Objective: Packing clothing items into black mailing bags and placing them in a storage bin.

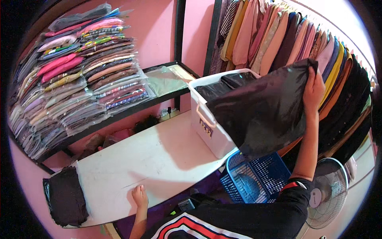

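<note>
My right hand [314, 86] is raised and grips the upper corner of a black plastic bag [265, 110]. The bag hangs spread out over the side of a white plastic bin [206, 128] and hides part of it. More black plastic [238, 82] lies inside the bin. My left hand [139, 195] is over the near edge of the white table [125, 170], fingers curled, with nothing seen in it. A stack of folded black plastic bags [66, 197] lies at the table's left end.
Piles of clothes in clear bags [89, 71] fill a black-framed shelf [119, 116] behind the table. Garments on hangers [277, 38] line the right side. A blue plastic basket [253, 179] stands beside the bin's near side, and a standing fan [326, 191] is at the lower right.
</note>
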A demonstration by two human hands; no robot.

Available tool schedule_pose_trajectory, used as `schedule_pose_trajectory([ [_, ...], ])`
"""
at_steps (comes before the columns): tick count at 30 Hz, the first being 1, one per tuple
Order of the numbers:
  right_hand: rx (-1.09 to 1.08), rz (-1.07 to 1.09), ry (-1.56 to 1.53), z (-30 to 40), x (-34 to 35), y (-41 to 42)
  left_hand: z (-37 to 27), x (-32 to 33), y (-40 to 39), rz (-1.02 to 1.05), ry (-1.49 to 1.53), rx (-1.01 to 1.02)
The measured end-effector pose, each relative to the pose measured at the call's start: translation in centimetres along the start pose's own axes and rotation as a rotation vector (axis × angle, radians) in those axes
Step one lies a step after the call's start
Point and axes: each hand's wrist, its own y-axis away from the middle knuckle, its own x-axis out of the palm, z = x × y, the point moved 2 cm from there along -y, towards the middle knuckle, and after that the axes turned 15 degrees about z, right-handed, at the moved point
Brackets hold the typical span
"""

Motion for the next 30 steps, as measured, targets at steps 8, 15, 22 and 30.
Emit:
schedule_pose_trajectory([
  [8, 0.005, 0.068, -0.111, -8.5, 9.4, -7.3, 2.6, 4.7, 0.5, 0.123, -0.257, -0.104],
  [15, -0.010, 0.332, -0.144, -14.3, 21.6, -8.5, 5.1, 5.9, 1.7, 0.142, -0.356, -0.147],
  [22, 0.106, 0.607, -0.090, -20.2, 33.7, -5.0, 3.8, 5.8, 0.0, 0.313, -0.478, -0.185],
  [30, 0.259, 0.684, -0.100, -26.3, 41.0, 0.1, 1.7, 5.5, -0.6, 0.241, -0.550, -0.160],
])
